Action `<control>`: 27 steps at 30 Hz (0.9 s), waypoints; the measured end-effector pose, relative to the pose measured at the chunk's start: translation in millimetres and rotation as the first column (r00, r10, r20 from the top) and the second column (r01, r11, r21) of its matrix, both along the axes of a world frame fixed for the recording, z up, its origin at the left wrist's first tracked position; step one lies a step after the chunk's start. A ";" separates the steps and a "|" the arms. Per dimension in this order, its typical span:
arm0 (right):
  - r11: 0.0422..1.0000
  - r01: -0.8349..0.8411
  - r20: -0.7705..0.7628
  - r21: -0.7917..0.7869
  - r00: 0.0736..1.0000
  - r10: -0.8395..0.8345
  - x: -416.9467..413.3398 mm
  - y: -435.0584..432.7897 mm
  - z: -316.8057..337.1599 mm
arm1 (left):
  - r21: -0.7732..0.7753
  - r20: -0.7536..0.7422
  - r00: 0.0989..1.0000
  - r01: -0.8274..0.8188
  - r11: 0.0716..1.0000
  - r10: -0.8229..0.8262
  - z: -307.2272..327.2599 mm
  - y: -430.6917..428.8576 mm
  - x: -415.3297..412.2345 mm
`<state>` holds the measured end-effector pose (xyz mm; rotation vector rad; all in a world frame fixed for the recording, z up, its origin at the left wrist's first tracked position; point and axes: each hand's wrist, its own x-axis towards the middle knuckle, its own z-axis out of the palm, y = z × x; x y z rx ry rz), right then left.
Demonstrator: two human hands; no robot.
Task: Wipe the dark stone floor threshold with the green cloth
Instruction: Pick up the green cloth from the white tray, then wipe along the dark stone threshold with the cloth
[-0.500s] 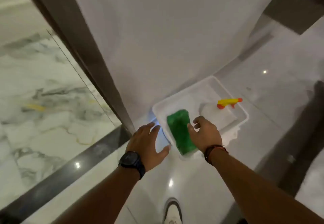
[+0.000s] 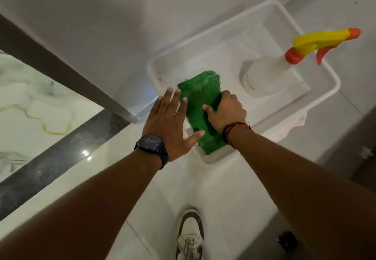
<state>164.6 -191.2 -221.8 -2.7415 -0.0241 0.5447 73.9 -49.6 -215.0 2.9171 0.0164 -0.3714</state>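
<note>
Inside a white plastic tray [image 2: 317,105] on the pale floor, the folded green cloth [image 2: 200,105] lies along the near left corner. The right hand [image 2: 225,113] closes around the cloth's right edge, fingers curled over it and thumb on top. The left hand [image 2: 171,125] is spread flat with fingers wide, holding nothing, its fingertips touching the cloth's left edge. A wristwatch [image 2: 151,147] sits on the left wrist. A white spray bottle [image 2: 264,76] with a yellow and orange trigger head stands in the tray's far right part. The dark stone threshold [image 2: 61,153] runs diagonally at left, well apart from the cloth. A sneaker [image 2: 190,237] shows below.
</note>
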 end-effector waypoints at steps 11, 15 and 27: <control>0.906 -0.216 0.240 0.363 0.962 0.133 -46.7 65.3 106.0 | -0.187 0.086 0.968 -0.216 0.958 0.235 56.4 88.3 -51.5; 0.852 -0.324 0.209 0.411 0.943 0.258 -109.1 120.9 99.9 | -0.194 0.038 0.911 -0.396 0.898 0.410 46.5 143.0 -125.3; 0.904 -0.238 -0.144 0.354 0.942 0.304 -198.0 297.0 -212.1 | -0.082 -0.138 0.680 -0.732 0.676 0.720 -250.7 247.3 -342.3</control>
